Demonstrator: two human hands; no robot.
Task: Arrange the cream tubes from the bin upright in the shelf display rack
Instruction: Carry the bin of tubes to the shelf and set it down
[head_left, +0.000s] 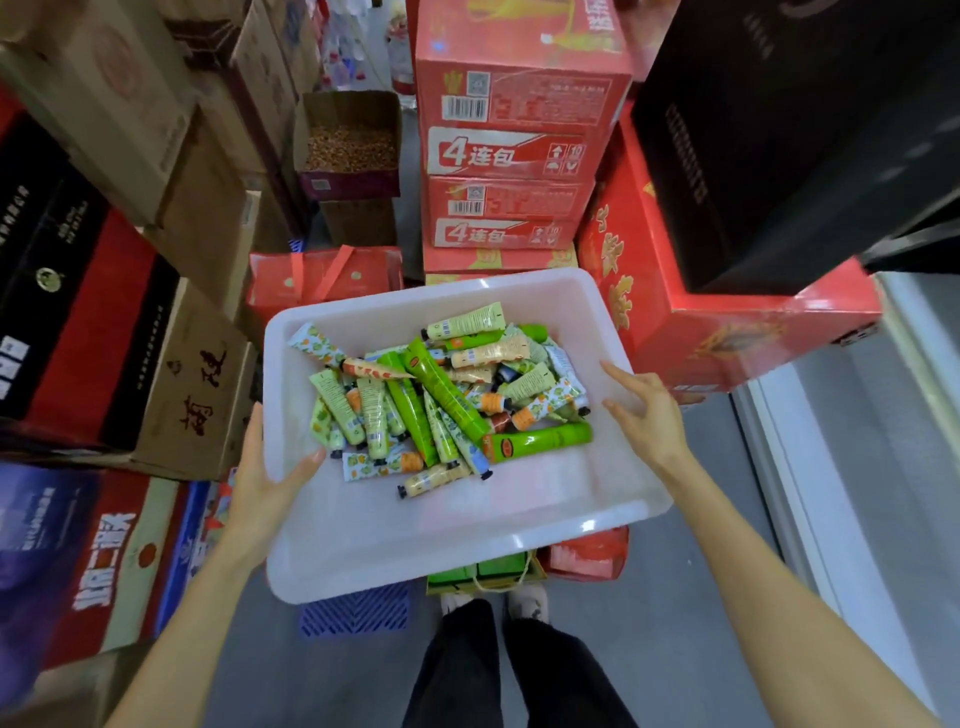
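Left hand grips the white plastic bin by its left rim, thumb inside, fingers down the outer wall. Right hand hovers at the right rim, fingers spread, holding nothing. Cream tubes lie heaped flat inside the bin, with red cartons stacked behind.

A grey floor runs as a narrow aisle between stacked goods. On the left, brown cardboard cartons stand piled beside red-and-black printed boxes. At the far centre rises a stack of red cartons, with an open brown box of reddish-brown grains to their left. On the right, a black box sits on a large red carton, beside a pale panel. A blue grid mat lies on the near floor.
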